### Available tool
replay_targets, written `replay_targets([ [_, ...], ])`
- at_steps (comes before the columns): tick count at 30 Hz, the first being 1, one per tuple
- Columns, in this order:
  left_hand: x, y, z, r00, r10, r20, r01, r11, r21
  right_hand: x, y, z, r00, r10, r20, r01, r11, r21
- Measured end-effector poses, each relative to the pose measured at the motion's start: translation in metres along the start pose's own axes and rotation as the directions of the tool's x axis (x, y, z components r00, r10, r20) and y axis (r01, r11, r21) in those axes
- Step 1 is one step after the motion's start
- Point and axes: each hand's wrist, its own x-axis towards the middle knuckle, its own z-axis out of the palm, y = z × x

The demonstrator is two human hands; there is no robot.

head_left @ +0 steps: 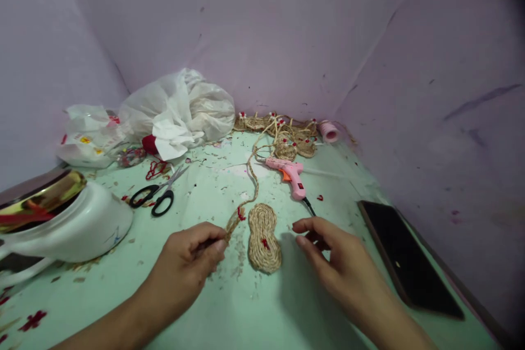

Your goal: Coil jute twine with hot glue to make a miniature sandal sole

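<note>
My left hand (191, 260) is closed in a pinch on the end of a jute cord (251, 175) that runs away toward the back of the table. Just right of it lies a flat, shoe-sole-shaped coil of jute (263, 238) with a small red dot on it. My right hand (328, 254) hovers to the right of the coil, fingers curled and apart, holding nothing that I can see. A pink glue gun (289, 173) lies behind the coil, its black lead trailing toward my right hand.
Black-handled scissors (158, 197) lie at the left of the pale green table (229, 306). A white bowl (69, 224) with a gold rim stands at the far left. Plastic bags (180, 109), jute pieces (287, 136) and a pink spool (328, 131) line the back. A dark phone (406, 260) lies right.
</note>
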Motion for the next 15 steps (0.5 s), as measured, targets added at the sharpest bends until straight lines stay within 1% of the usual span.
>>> replay_targets([
  [1, 0.001, 0.001, 0.004, 0.999, 0.025, 0.039, -0.026, 0.999, 0.034, 0.001, -0.001, -0.002, 1.000, 0.023, 0.004, -0.024, 0.999, 0.049],
  [3, 0.003, 0.002, 0.013, 0.991, 0.096, 0.091, -0.106, 0.988, 0.113, 0.003, -0.005, -0.003, 0.997, 0.041, 0.059, -0.050, 0.985, 0.163],
  [5, 0.003, 0.002, 0.020, 0.976, 0.195, 0.098, -0.211, 0.960, 0.183, 0.005, -0.010, -0.001, 0.993, 0.028, 0.118, -0.059, 0.962, 0.266],
  [7, 0.003, -0.002, 0.024, 0.942, 0.324, 0.089, -0.336, 0.910, 0.242, 0.007, -0.011, 0.000, 0.992, 0.026, 0.126, -0.064, 0.948, 0.312],
  [8, 0.002, -0.004, 0.024, 0.914, 0.398, 0.085, -0.405, 0.872, 0.276, 0.009, -0.011, 0.001, 0.993, 0.028, 0.112, -0.062, 0.949, 0.308],
  [9, 0.001, -0.006, 0.024, 0.875, 0.477, 0.084, -0.477, 0.818, 0.321, 0.010, -0.011, 0.001, 0.996, 0.025, 0.090, -0.050, 0.955, 0.294],
  [11, -0.002, -0.010, 0.021, 0.766, 0.636, 0.097, -0.606, 0.662, 0.442, 0.013, -0.010, 0.000, 0.999, -0.015, 0.033, 0.006, 0.966, 0.257],
  [13, -0.004, -0.013, 0.018, 0.654, 0.746, 0.125, -0.666, 0.489, 0.564, 0.017, -0.011, -0.001, 0.993, -0.118, -0.024, 0.120, 0.969, 0.216],
  [14, -0.005, -0.014, 0.017, 0.611, 0.779, 0.140, -0.675, 0.421, 0.606, 0.020, -0.013, -0.002, 0.979, -0.200, -0.049, 0.206, 0.960, 0.192],
  [15, -0.005, -0.014, 0.017, 0.577, 0.803, 0.152, -0.683, 0.371, 0.629, 0.023, -0.016, -0.001, 0.954, -0.295, -0.060, 0.301, 0.939, 0.164],
])
